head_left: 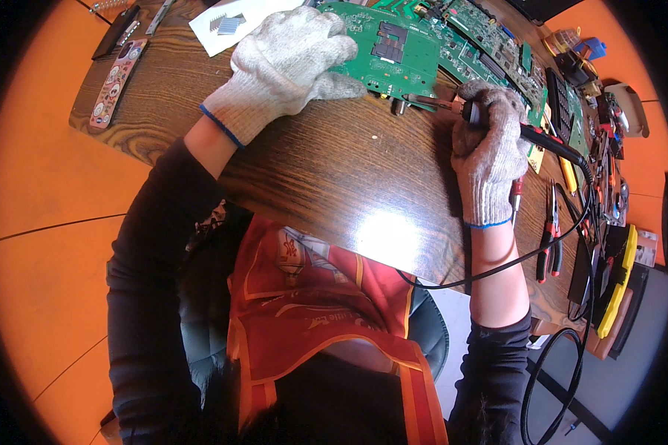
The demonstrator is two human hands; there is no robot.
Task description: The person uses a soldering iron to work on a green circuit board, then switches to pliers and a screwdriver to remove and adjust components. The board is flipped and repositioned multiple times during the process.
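My left hand (288, 58), in a pale knit glove with a blue hem, is closed on the left edge of a green circuit board (421, 68). A dark rectangular socket (388, 42) sits on that board. My right hand (490, 144), gloved alike, is wrapped round a soldering iron (543, 139) with a black and red handle. Its metal tip points left and lies at the board's near edge, beside a small metal cylinder (400, 107); whether the two touch I cannot tell. A black cable runs from the handle down the right side.
More green circuit boards (490, 46) lie at the back right. Red-and-black pliers (550, 236) and a yellow-handled tool (568, 176) rest right of my right hand. White paper (219, 26) and a patterned phone (118, 83) lie at the left. The wooden table's (334, 159) near edge meets my red apron.
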